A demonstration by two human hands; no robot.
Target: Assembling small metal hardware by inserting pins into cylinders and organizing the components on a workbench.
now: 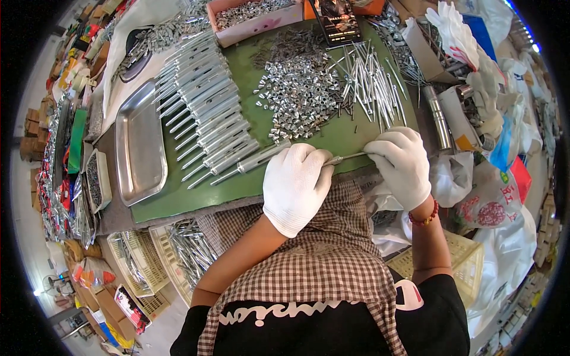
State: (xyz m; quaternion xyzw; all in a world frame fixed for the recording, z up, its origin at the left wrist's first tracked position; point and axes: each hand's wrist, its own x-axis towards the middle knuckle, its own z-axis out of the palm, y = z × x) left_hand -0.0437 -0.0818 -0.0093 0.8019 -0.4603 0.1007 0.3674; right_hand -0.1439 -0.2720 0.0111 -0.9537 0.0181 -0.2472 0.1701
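Spanning both gloved hands, left hand (295, 181) and right hand (401, 164), seemingly pinched: a thin metal rod (346, 158).

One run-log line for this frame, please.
left hand: holds metal rod | right hand: pinches rod end | green mat | nut pile

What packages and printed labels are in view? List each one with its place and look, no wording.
Dark printed carton: top centre, at the green mat's far edge, rectangular, black with pale print.
Pink box: top, left of the carton, shallow, full of small metal parts.
White plastic bag: right of the right hand, red round print.
Open cardboard box: upper right, brown.
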